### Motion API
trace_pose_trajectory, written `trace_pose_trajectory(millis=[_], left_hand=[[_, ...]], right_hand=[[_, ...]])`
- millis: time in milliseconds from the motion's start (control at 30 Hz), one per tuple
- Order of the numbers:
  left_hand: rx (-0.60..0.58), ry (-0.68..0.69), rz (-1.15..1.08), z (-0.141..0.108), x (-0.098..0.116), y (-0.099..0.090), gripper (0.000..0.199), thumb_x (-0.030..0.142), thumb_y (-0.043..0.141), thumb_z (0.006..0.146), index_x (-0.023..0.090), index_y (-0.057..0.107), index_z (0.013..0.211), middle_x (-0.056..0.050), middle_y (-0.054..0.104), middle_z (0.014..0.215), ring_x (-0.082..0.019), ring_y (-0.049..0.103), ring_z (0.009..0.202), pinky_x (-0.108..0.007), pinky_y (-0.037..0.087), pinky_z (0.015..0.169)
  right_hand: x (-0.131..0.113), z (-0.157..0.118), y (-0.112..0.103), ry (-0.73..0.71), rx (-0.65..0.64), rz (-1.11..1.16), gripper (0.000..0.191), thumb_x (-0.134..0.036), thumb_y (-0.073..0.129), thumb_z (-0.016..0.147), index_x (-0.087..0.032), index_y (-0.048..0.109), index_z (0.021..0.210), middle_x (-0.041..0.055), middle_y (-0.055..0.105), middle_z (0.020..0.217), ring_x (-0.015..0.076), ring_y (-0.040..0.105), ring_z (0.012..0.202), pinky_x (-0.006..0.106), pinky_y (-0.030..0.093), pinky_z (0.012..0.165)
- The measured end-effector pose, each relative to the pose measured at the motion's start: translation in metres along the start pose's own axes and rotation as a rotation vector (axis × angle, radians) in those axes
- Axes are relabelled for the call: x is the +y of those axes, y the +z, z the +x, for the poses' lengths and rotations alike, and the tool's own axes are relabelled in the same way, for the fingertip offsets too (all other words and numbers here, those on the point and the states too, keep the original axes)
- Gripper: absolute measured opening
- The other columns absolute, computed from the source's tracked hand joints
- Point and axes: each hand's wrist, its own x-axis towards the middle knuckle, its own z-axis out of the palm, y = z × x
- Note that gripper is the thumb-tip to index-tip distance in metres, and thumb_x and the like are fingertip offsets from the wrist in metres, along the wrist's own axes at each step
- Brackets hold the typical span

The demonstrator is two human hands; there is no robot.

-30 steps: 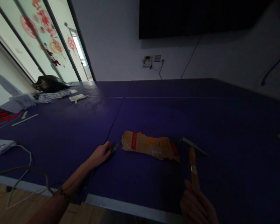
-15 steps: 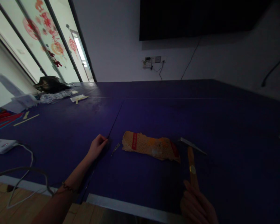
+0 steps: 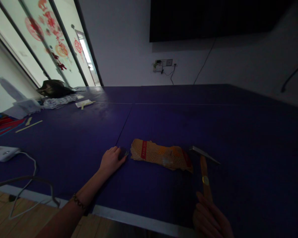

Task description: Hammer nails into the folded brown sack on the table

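Note:
My left hand rests on the purple table with its thumb apart from the other fingers, over a small bunch of nails whose tips show beside the thumb. Just right of it lies a flat, torn piece of brown cardboard with red bands and orange marks. My right hand is wrapped round the wooden handle of a hammer, near the table's front edge. The hammer's metal head lies right of the cardboard.
A white device with a cable sits at the left edge. Red and blue strips lie behind it. A black bag and papers are at the back left. A wall with a dark screen stands behind.
My left hand has moved right, from the table seam onto the nails, and its thumb has spread from the fingers. My right hand and the hammer are nearly unmoved.

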Motion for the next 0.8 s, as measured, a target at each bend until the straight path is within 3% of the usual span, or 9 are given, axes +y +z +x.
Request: trace_pose_trajectory(millis=[167,367,600,700,800], left_hand=[[-0.068,-0.003,0.075,0.002,0.003,0.004,0.020,0.028,0.043,0.081,0.015,0.055,0.072,-0.007,0.055,0.073,-0.019,0.054,0.071,-0.029,0.038,0.066],[-0.037,-0.087,0.143,0.002,-0.005,0.005,0.022,0.027,0.040,0.082,0.015,0.057,0.075,-0.007,0.055,0.073,-0.019,0.055,0.074,-0.028,0.039,0.068],[-0.026,-0.062,0.200,0.003,-0.012,0.005,0.024,0.028,0.038,0.084,0.015,0.057,0.077,-0.008,0.055,0.075,-0.020,0.055,0.076,-0.029,0.039,0.069],[0.028,-0.073,0.127,0.003,-0.015,0.006,0.027,0.032,0.038,0.084,0.014,0.057,0.076,-0.009,0.056,0.076,-0.021,0.055,0.077,-0.030,0.041,0.071],[0.130,-0.069,-0.088,0.003,-0.017,0.004,0.030,0.029,0.034,0.086,0.014,0.059,0.084,-0.009,0.058,0.082,-0.020,0.056,0.079,-0.029,0.043,0.073]], right_hand=[[-0.001,0.000,0.000,0.017,-0.001,0.000,0.020,-0.015,0.045,0.087,-0.016,0.065,0.084,-0.0176,0.014,0.029,-0.0023,0.003,0.015,0.003,0.018,0.019],[0.000,-0.001,-0.001,0.010,-0.015,-0.006,0.026,-0.015,0.043,0.088,-0.014,0.066,0.077,-0.0168,0.014,0.028,-0.0021,0.004,0.015,0.003,0.018,0.020],[0.002,-0.003,0.000,-0.029,0.007,0.029,0.020,-0.013,0.044,0.088,-0.015,0.064,0.090,-0.0164,0.018,0.034,-0.0022,0.005,0.019,0.003,0.018,0.022],[0.001,-0.001,0.000,0.012,-0.031,0.027,0.023,-0.014,0.042,0.089,-0.015,0.065,0.086,-0.0161,0.017,0.032,-0.0013,0.006,0.017,0.004,0.020,0.021],[0.001,0.000,0.000,0.028,0.011,-0.007,0.025,-0.018,0.043,0.089,-0.016,0.065,0.075,-0.0156,0.016,0.032,-0.0013,0.006,0.018,0.005,0.024,0.023]])
